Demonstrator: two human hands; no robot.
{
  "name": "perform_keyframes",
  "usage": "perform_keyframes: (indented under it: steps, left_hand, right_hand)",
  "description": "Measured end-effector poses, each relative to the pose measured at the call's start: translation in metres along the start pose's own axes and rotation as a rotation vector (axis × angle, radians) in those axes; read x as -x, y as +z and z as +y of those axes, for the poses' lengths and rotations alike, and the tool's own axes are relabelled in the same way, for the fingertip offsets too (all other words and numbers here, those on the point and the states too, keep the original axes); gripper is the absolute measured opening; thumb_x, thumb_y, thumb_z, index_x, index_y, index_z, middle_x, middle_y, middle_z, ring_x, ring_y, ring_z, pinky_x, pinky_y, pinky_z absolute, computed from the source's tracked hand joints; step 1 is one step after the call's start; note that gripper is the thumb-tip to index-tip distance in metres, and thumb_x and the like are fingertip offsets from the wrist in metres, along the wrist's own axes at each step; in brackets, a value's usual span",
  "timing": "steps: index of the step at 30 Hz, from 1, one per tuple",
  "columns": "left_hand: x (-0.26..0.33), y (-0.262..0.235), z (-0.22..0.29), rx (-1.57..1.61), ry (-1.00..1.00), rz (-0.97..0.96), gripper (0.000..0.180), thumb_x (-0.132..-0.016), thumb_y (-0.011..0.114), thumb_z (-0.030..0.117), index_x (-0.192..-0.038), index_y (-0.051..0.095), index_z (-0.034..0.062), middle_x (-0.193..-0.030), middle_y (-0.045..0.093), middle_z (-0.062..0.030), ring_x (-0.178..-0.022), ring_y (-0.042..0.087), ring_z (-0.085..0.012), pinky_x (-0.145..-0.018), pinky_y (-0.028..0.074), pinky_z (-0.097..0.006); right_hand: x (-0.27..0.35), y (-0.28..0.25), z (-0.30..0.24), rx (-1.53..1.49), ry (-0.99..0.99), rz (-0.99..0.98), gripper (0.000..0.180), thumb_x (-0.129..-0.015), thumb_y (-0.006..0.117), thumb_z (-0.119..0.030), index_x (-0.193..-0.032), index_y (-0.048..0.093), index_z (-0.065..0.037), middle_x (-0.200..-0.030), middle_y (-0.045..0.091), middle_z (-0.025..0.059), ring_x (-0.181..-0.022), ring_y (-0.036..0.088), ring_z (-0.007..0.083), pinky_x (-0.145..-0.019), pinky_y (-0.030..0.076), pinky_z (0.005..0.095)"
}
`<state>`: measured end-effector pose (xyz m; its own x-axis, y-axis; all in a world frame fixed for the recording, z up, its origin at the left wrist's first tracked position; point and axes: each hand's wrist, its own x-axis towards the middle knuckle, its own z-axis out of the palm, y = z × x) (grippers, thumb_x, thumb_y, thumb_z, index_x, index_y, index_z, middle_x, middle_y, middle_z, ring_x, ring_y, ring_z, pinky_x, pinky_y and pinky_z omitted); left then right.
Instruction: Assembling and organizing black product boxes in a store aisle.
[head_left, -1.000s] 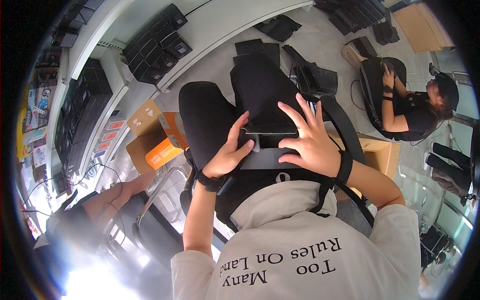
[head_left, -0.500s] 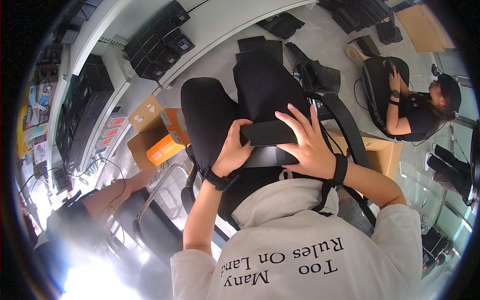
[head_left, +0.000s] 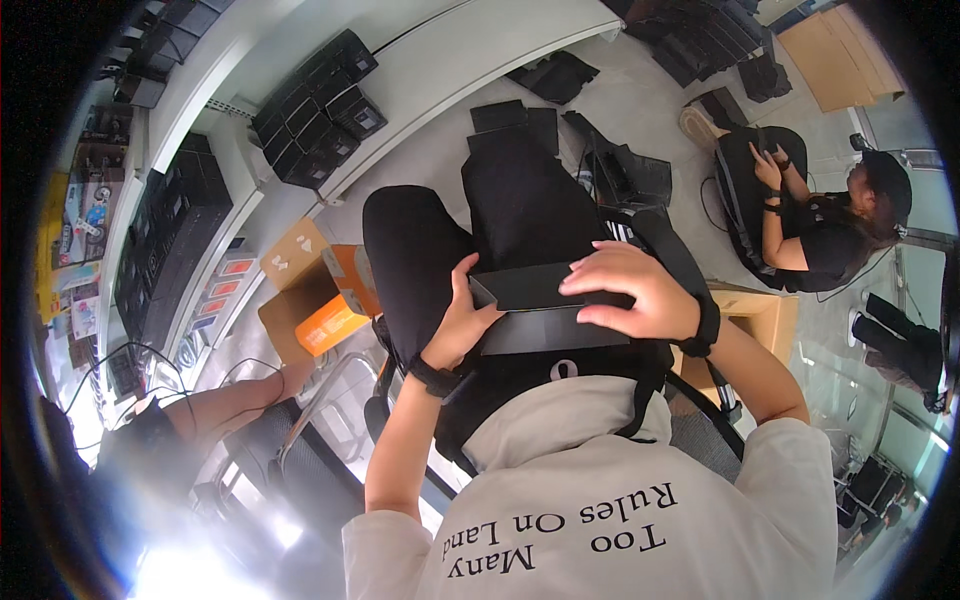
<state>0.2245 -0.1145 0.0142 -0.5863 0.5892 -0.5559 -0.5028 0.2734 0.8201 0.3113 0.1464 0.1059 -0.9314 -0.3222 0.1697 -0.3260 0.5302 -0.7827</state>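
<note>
A long black cardboard box (head_left: 525, 289) lies across my lap. A dark grey panel (head_left: 550, 333) runs along its near side; I cannot tell whether it is a flap of the same box. My left hand (head_left: 460, 322) grips the box's left end, with the fingers at the far corner and the thumb at the near one. At the right part of the box, my right hand (head_left: 650, 295) has its fingers bent over the upper face and its thumb on the near edge. The box's right end is hidden under this hand.
Black boxes (head_left: 310, 115) stand on the white shelf at the left. An opened carton (head_left: 285, 300) with an orange box (head_left: 330, 325) is left of my legs. Flattened black cardboard (head_left: 625, 165) lies on the floor ahead. A co-worker (head_left: 815, 215) sits at the right; another carton (head_left: 760, 315) stands nearer.
My right hand's spread fingers have bent and come down over the right part of the box. The box and both hands sit slightly lower in view.
</note>
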Motion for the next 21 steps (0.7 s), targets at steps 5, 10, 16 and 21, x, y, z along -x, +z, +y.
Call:
perform_keyframes:
  steps: [5, 10, 16, 21]
  left_hand:
    - [-0.005, -0.007, 0.020, 0.161, -0.037, -0.158, 0.073, -0.082, 0.072, 0.016, -0.142, 0.031, 0.0089, -0.126, 0.047, -0.0129, -0.114, 0.050, -0.0233, -0.101, 0.040, -0.033]
    - [0.005, -0.018, 0.040, 0.053, 0.052, -0.266, 0.075, -0.079, 0.080, 0.033, -0.135, 0.041, 0.0022, -0.124, 0.051, -0.0142, -0.119, 0.047, -0.0214, -0.101, 0.038, -0.031]
    - [0.003, -0.013, 0.041, -0.389, 0.027, -0.115, 0.065, -0.074, 0.082, 0.045, -0.114, 0.058, -0.0003, -0.109, 0.062, -0.0131, -0.109, 0.056, -0.0212, -0.096, 0.042, -0.030]
    - [0.007, -0.016, 0.025, -0.192, -0.161, -0.099, 0.069, -0.082, 0.075, 0.043, -0.131, 0.054, -0.0011, -0.120, 0.061, -0.0127, -0.112, 0.056, -0.0201, -0.095, 0.044, -0.030]
  right_hand:
    - [0.003, -0.009, 0.018, -0.120, 0.202, 0.016, 0.044, -0.082, 0.075, -0.020, -0.123, 0.062, -0.008, -0.113, 0.062, 0.0119, -0.106, 0.061, 0.0275, -0.097, 0.044, 0.0367]
    - [0.001, -0.014, 0.035, -0.086, 0.160, -0.192, 0.055, -0.084, 0.074, -0.024, -0.132, 0.054, -0.007, -0.124, 0.056, 0.0143, -0.115, 0.054, 0.0313, -0.098, 0.044, 0.0398]
    - [0.012, 0.003, 0.016, 0.139, 0.192, -0.018, 0.068, -0.081, 0.075, -0.024, -0.138, 0.044, -0.004, -0.131, 0.050, 0.0206, -0.118, 0.051, 0.0382, -0.099, 0.043, 0.0431]
    - [0.041, 0.008, -0.046, 0.213, 0.604, 0.180, 0.038, -0.083, 0.072, -0.021, -0.105, 0.049, 0.000, -0.096, 0.060, 0.0216, -0.086, 0.061, 0.0386, -0.075, 0.051, 0.0413]
